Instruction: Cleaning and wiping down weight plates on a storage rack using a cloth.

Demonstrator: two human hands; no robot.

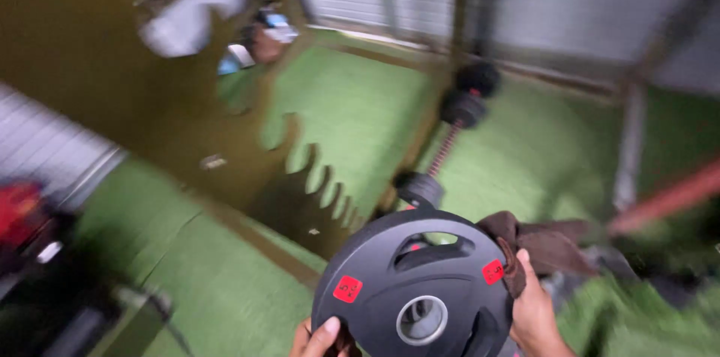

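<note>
From the head camera, a black round weight plate (415,286) fills the lower middle of the picture, its flat face turned up toward the lens, with a grey centre hole, grip slots and two small red labels. The left hand (322,337) clamps its rim at about 8 o'clock, thumb pressed over the face. The right hand (534,312) grips the rim at about 3 o'clock, fingers wrapped over the edge together with a dark brown cloth (547,241) that trails off toward 2 o'clock. The hands are apart, one on each side, and the plate sits between them, equally near to both; being round, it has no long axis, only its flat face tilted slightly away.

Beyond the plate at 12 o'clock, a loaded dumbbell bar (448,143) with black discs lies on green turf (352,113), its long axis running from near the plate away toward 1 o'clock. A red bar (671,196) crosses at 3 o'clock. A grey post (628,143) stands upright at 2 o'clock. The rest is blurred.
</note>
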